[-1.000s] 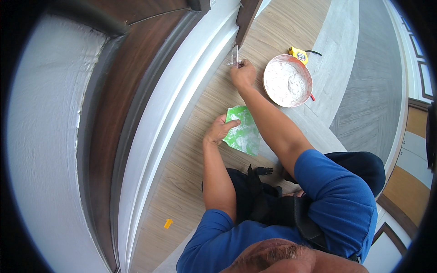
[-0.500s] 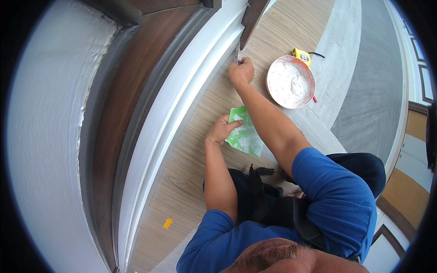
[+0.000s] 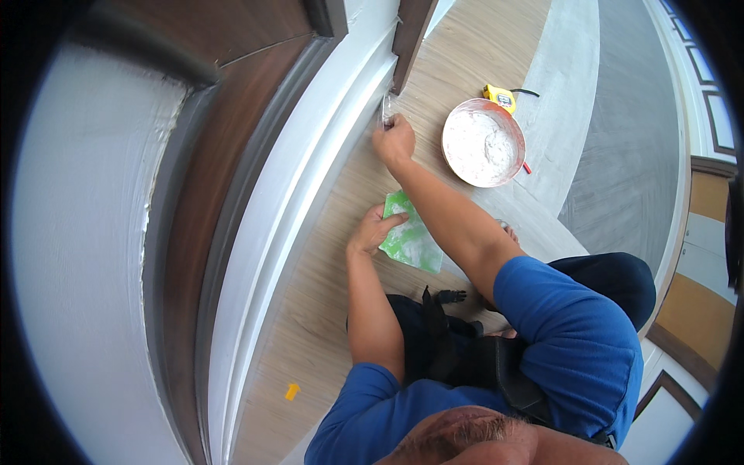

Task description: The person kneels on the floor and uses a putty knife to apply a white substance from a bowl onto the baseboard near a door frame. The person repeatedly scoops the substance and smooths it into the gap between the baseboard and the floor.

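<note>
My right hand (image 3: 395,139) is closed on a small putty knife (image 3: 386,107), whose blade lies against the foot of the white skirting (image 3: 353,101), close to the brown door frame (image 3: 411,43). The fingers hide most of its handle. Nearer to me, my left hand (image 3: 370,232) grips the edge of a flat green board (image 3: 411,240), thumb on top. White paste is smeared over that board. Right of my right hand, a round bowl (image 3: 446,143) of white paste rests on the floor.
A yellow tape measure (image 3: 501,98) touches the bowl's far side, and a small red object (image 3: 527,167) pokes out beside it. An orange arrow marker (image 3: 292,391) is on the wood-look floor (image 3: 318,325). A dark wooden panel (image 3: 209,170) runs along the left wall.
My right hand has moved a little left and nearer along the skirting with the putty knife. The whole view has shifted slightly; my left hand still grips the green board.
</note>
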The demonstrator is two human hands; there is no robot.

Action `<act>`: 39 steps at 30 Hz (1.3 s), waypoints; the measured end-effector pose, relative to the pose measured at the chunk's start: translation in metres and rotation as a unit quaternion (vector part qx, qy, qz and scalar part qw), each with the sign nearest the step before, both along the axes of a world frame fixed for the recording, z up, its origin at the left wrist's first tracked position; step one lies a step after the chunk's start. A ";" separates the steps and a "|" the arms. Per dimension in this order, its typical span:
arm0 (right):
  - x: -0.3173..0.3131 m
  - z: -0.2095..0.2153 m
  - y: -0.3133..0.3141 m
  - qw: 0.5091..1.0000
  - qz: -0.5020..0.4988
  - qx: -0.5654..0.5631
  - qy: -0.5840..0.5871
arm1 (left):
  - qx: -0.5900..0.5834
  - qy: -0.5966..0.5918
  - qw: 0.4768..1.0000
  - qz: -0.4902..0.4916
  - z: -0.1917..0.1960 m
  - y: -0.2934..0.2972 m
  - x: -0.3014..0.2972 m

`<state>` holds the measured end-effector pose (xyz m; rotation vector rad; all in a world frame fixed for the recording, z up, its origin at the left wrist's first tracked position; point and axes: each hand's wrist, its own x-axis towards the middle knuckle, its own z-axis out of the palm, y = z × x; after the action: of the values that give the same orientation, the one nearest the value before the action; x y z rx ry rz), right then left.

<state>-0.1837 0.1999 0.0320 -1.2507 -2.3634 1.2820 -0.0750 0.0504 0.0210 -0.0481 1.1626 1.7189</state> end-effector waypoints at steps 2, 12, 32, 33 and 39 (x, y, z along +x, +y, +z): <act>0.012 -0.003 0.002 1.000 -0.008 -0.007 -0.002 | -0.001 -0.010 1.000 -0.003 0.004 0.000 0.000; 0.009 0.004 0.026 0.999 -0.021 0.023 -0.012 | -0.004 -0.029 0.999 -0.019 -0.003 0.002 -0.002; 0.025 0.027 0.052 0.991 0.120 0.064 -0.004 | -0.013 -0.013 0.999 0.042 -0.011 0.002 0.004; 0.037 0.032 0.059 0.986 0.153 0.065 0.002 | -0.014 -0.005 0.998 0.061 -0.014 -0.001 0.005; 0.084 0.077 0.120 0.940 0.315 -0.070 0.110 | 0.056 -0.069 0.971 0.223 0.025 0.003 0.012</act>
<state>-0.0992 0.3194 0.1085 -0.3248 -2.6271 1.6745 -0.0628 0.0535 0.0462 -0.3791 0.9968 2.1342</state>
